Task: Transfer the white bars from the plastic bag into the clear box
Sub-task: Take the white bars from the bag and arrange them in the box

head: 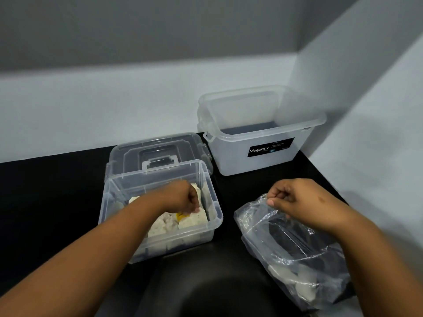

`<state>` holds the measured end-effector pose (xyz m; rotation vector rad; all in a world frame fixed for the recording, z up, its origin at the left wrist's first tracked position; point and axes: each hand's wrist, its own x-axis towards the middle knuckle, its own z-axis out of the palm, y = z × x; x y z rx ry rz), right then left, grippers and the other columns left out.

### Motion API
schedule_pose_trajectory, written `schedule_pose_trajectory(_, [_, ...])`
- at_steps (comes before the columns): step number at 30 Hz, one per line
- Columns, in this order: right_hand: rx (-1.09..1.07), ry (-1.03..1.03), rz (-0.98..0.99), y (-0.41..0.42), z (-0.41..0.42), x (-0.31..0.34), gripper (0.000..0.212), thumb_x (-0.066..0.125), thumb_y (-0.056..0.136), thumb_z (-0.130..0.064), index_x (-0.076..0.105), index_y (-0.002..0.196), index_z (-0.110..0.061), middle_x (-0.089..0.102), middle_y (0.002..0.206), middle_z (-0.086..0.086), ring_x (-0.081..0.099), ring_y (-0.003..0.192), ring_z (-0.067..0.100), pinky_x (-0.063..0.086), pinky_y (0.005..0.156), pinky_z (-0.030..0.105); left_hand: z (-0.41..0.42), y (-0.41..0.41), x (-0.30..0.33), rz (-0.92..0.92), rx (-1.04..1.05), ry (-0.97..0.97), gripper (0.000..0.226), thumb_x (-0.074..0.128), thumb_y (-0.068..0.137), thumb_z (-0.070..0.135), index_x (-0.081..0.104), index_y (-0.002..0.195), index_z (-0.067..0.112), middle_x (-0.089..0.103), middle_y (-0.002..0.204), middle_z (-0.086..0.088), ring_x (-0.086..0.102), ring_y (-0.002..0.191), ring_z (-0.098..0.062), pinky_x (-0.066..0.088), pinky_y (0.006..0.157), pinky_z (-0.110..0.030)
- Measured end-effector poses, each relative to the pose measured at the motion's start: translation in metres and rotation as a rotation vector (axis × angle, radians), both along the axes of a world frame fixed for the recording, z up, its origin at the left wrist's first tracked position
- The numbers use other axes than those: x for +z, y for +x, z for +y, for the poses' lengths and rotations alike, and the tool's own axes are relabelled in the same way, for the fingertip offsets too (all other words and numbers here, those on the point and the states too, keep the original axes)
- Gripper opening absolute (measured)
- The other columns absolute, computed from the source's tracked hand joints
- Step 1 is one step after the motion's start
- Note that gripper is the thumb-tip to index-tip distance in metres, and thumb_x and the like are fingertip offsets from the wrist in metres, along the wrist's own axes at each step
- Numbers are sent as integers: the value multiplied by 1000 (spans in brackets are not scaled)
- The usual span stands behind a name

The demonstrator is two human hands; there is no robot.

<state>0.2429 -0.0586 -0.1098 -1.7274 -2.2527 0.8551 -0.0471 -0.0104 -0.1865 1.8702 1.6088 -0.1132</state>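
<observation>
Here, seen from the head camera, a black worktop [57, 202] carries a clear box [207, 227] at the left, with white bars [193, 219] piled inside it, and the left hand [183, 197] reaches into the box — its fingers curled down among the bars, though what they grip I cannot tell. At the right, the right hand [302, 202] pinches the rim of a crumpled plastic bag [286, 245] — a few bars lie at its bottom. Behind stand a box lid [158, 152] and a larger tub [258, 131] labelled Megabox.

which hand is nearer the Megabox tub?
Right. The right hand pinches the plastic bag rim just in front of the Megabox tub; the left hand is inside the clear box.
</observation>
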Motion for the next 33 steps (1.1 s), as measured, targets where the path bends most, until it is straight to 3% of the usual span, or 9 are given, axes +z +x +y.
schedule_pose_trajectory(3, [-16,-22,3,10,-2,-4,9,67,89,-30,67,80,-28,67,73,-5,63,62,2,46,60,16,0,0,1,23,0,22,13,74,82,28,75,90,18,70,78,9,64,74,-10,52,72,-26])
schedule_pose_trajectory(7, [-24,-48,-26,24,-4,-7,11,68,88,-28,66,77,-26,66,60,-14,62,56,-1,45,57,14,-1,10,26,175,99,295,21,61,91,29,70,85,12,66,79,-1,59,70,-17,43,62,-26])
schedule_pose_trajectory(10, [1,-119,-78,34,-8,-10,10,68,87,-29,67,79,-24,67,60,-9,64,56,-1,49,60,19,-13,30,65,154,136,461,30,52,94,33,65,77,13,67,75,-6,65,67,-23,53,64,-34])
schedule_pose_trajectory(15, [81,-217,-184,52,-9,-21,6,69,87,-25,68,81,-25,69,65,-8,66,60,-1,54,65,23,-38,89,126,117,19,667,26,52,94,38,62,80,19,64,79,-1,61,74,-22,45,61,-29])
schedule_pose_trajectory(18, [119,-222,-244,60,-9,-26,13,66,87,-19,67,78,-28,68,66,-15,64,63,-5,51,66,18,-55,122,121,9,-234,520,23,62,87,46,67,99,26,65,96,6,61,88,-14,51,78,-29])
schedule_pose_trajectory(22, [201,-221,-425,64,-7,-37,15,62,85,-18,65,74,-28,65,74,-11,62,73,5,49,68,20,-82,169,71,17,-603,217,62,74,73,52,54,127,28,55,123,5,54,110,-15,48,95,-35])
schedule_pose_trajectory(26, [270,-247,-462,72,-6,-46,23,63,82,-13,61,67,-30,60,71,-12,59,70,8,48,69,22,-95,200,12,183,-719,291,95,75,62,64,42,138,18,43,140,-5,40,127,-24,31,109,-42])
schedule_pose_trajectory(29, [292,-302,-454,77,-10,-49,16,64,83,-9,66,75,-23,63,71,-12,57,64,3,42,58,15,-101,203,-12,198,-683,394,84,72,67,59,43,134,18,46,137,-3,39,125,-23,29,104,-41])
schedule_pose_trajectory(33, [319,-347,-443,84,-16,-58,8,65,83,-14,70,85,-21,64,78,-11,57,69,5,43,61,18,-109,199,-30,134,-613,499,47,63,79,43,53,122,25,56,119,4,43,115,-20,29,92,-39])
